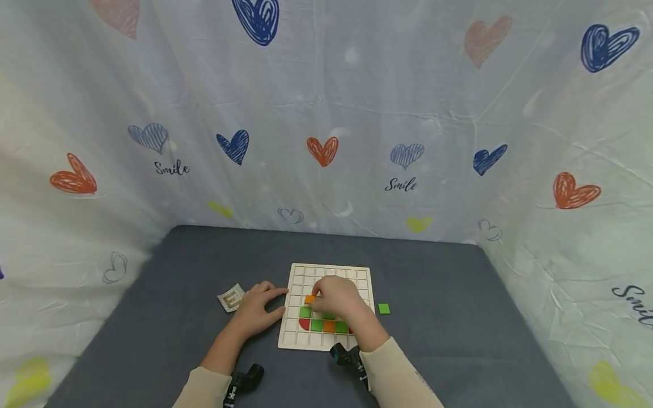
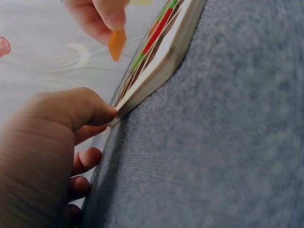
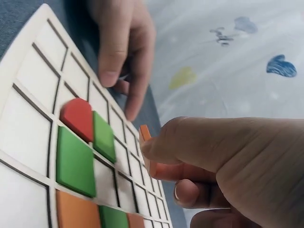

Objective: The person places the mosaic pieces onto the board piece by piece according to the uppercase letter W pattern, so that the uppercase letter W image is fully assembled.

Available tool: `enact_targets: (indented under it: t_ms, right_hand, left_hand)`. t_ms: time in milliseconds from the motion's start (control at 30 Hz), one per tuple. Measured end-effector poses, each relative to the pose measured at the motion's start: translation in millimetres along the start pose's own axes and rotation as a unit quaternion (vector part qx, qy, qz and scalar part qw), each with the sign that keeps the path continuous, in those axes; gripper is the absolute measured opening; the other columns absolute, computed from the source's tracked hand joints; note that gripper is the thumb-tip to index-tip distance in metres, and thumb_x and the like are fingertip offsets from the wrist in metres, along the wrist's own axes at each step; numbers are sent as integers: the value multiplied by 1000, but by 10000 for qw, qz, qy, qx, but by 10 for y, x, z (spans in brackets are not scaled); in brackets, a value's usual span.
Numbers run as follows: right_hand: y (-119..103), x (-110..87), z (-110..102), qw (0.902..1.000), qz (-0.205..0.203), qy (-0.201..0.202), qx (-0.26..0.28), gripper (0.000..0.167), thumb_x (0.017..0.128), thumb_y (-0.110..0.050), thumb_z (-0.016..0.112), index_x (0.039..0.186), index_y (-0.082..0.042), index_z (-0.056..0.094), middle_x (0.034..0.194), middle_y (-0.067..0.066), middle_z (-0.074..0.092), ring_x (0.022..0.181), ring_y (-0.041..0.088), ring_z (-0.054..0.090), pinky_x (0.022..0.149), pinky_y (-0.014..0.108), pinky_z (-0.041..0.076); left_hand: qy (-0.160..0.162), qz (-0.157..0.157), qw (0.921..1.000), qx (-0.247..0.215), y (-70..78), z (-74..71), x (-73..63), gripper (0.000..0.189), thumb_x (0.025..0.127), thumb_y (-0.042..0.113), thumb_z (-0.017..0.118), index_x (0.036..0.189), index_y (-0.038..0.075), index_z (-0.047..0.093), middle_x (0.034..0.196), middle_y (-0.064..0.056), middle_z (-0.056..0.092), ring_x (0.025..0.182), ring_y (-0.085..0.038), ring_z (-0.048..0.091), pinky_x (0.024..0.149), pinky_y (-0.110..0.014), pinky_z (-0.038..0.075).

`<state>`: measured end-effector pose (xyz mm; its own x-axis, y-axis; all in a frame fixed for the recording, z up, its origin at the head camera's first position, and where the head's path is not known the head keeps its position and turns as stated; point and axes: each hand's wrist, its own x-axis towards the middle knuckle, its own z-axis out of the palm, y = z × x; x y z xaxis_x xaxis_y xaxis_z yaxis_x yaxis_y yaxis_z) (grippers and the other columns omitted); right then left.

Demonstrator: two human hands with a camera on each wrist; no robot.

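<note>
A pale wooden grid board [image 1: 301, 277] lies on the dark table, with green, orange and red tiles in its lower cells. My right hand [image 1: 339, 297] is over the board and pinches an orange tile [image 3: 145, 149] between thumb and fingers, held above the cells. My left hand [image 1: 257, 310] rests at the board's left edge, thumb and finger touching its side, the fingers loosely bent. In the right wrist view a red rounded tile [image 3: 77, 118] sits beside a green tile [image 3: 75, 161]. The right hand hides some of the board's middle.
A small card with a printed grid pattern [image 1: 232, 298] lies left of the left hand. One loose green tile [image 1: 384, 309] lies on the table [image 1: 433, 340] right of the board. A white curtain [image 1: 357, 113] with printed hearts surrounds the table.
</note>
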<state>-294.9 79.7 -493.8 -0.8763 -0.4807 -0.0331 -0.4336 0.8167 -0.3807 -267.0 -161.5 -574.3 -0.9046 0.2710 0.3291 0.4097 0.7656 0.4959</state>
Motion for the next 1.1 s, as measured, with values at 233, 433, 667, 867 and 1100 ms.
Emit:
enact_targets:
  t_ms: [233,433,667,867,1100]
  right_hand:
    - [-53,68,90,9995,6,-249,-184,16,87,-21,75,100,-16,83,92,-5,74,62,9,54,60,28,46]
    - [-79,114,113,9994,35,-196,-268,11,90,-24,77,83,-19,84,79,-9,72,56,7,53,56,26,45]
    - [-84,158,143,9982,164,11,-576,7,84,-27,85,84,-20,85,82,-8,74,63,7,59,59,28,49]
    - [-32,155,168,9981,150,120,-586,9,84,-30,86,90,-24,86,92,-9,76,76,9,65,62,28,51]
    - [151,22,49,9986,159,326,-382,18,94,-33,76,106,-21,84,106,-5,76,92,15,70,68,32,54]
  left_hand:
    - [102,81,9999,21,-12,21,-2,39,89,24,79,127,15,75,99,3,57,81,-13,46,76,-42,41]
    - [-102,-72,9999,-17,-19,17,4,41,90,25,77,130,17,73,102,4,57,84,-15,46,79,-43,41]
    - [-21,-12,10000,26,-23,25,-8,39,91,25,77,128,17,74,100,5,55,82,-13,44,77,-42,39]
    - [-240,-182,9995,38,-14,23,-6,39,92,26,76,130,18,73,101,4,55,83,-14,44,79,-42,39]
    - [-186,-223,9995,82,-26,25,16,40,91,26,77,130,17,73,102,4,56,85,-14,46,80,-43,39]
